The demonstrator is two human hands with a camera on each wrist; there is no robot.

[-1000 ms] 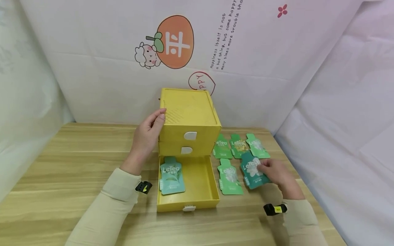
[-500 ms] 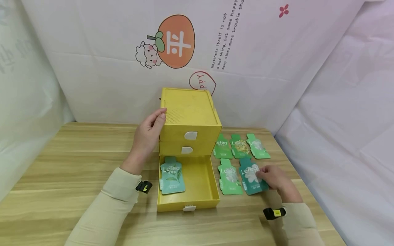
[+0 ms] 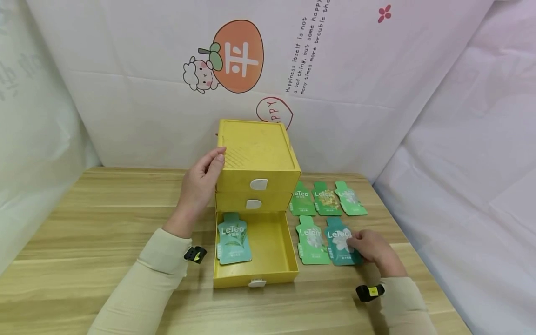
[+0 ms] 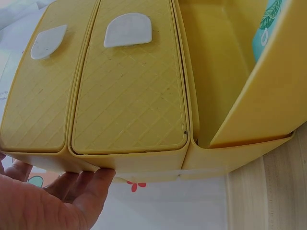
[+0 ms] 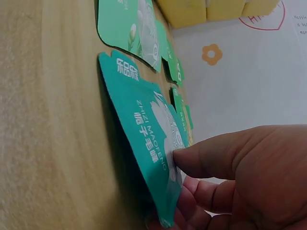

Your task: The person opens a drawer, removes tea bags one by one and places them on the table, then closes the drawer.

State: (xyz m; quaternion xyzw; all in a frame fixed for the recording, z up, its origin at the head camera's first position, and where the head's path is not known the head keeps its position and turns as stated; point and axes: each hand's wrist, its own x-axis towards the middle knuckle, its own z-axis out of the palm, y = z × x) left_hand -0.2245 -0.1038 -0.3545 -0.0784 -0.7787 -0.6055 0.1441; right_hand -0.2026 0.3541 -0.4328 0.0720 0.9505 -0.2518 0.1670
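A yellow drawer box (image 3: pixel 259 144) stands near the back of the table, its bottom drawer (image 3: pixel 274 251) pulled out. My left hand (image 3: pixel 197 186) rests against the box's upper left side; in the left wrist view its fingertips (image 4: pixel 103 177) touch that side wall. My right hand (image 3: pixel 374 249) pinches a dark teal LeTea tea packet (image 3: pixel 341 232) by its right edge, thumb on top and fingers beneath. In the right wrist view the packet tilts, its held edge off the table. Inside the drawer, on the left, lies a light teal tea packet (image 3: pixel 234 242).
A light green tea packet (image 3: pixel 314 242) lies between the drawer and the held one. Behind them, a row holds a green packet (image 3: pixel 302 200), one with yellow flowers (image 3: pixel 327 200) and a pale green one (image 3: pixel 351 200). A printed white cloth (image 3: pixel 335 130) hangs behind the table.
My right hand has brought the dark teal packet toward me and lower, beside the light green one, and it has turned straighter. My left hand stays on the box.
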